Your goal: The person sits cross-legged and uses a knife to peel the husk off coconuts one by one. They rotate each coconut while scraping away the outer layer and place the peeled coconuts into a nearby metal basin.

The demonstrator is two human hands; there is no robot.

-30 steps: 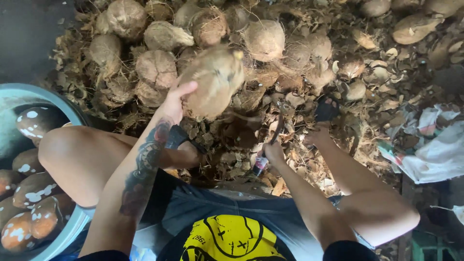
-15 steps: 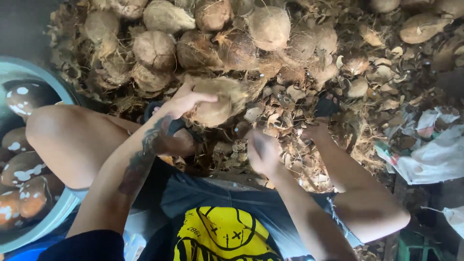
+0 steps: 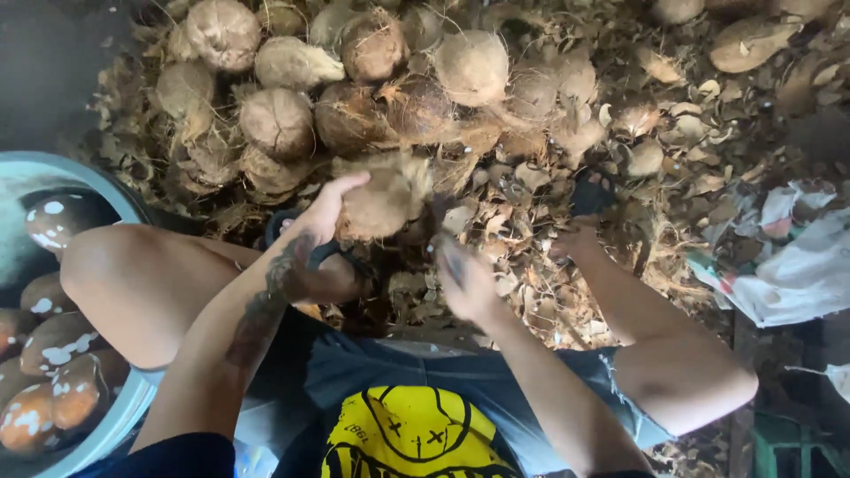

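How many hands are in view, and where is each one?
2. The left hand grips a coconut by the pile; the right hand, blurred, is just right of it. None seems hidden.

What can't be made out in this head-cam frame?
- Right hand: motion-blurred; whether it grips anything can't be told.
- Coconut held by the left hand: its near side is covered by the fingers.
- Blue basin: cut off by the left and bottom edges; only part of the peeled coconuts inside shows.
- Ground under the pile of coconuts: buried under husk scraps.
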